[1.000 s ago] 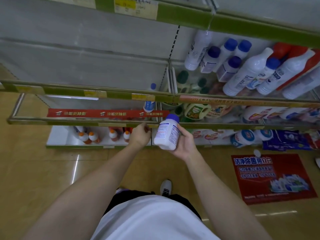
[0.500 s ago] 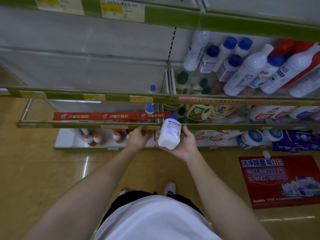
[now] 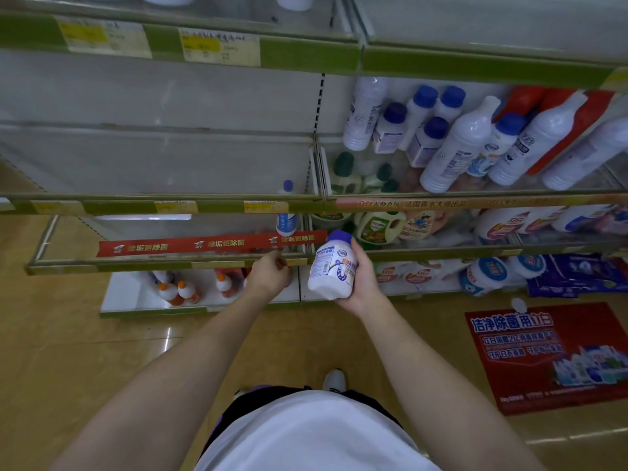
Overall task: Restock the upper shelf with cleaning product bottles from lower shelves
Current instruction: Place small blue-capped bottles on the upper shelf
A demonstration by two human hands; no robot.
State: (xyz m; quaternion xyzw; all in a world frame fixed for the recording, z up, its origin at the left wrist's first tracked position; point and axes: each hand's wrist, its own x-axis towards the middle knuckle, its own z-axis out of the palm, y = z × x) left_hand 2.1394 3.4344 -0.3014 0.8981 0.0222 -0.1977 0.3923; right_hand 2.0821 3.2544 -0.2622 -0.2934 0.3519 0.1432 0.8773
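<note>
The right hand (image 3: 356, 283) grips a white blue-capped bottle (image 3: 331, 266) upright, while the left hand (image 3: 270, 275), fingers curled, reaches under the lower shelf's edge (image 3: 163, 265), its grasp hidden.

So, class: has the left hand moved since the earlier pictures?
No. The left hand stays just beneath the right end of the red shelf strip.

Your left hand (image 3: 270, 275) hid its own fingertips, so you couldn't tell what it gripped. The price labels (image 3: 220, 45) were too blurred to read. The floor poster (image 3: 543, 355) was cut off at the right edge.
</note>
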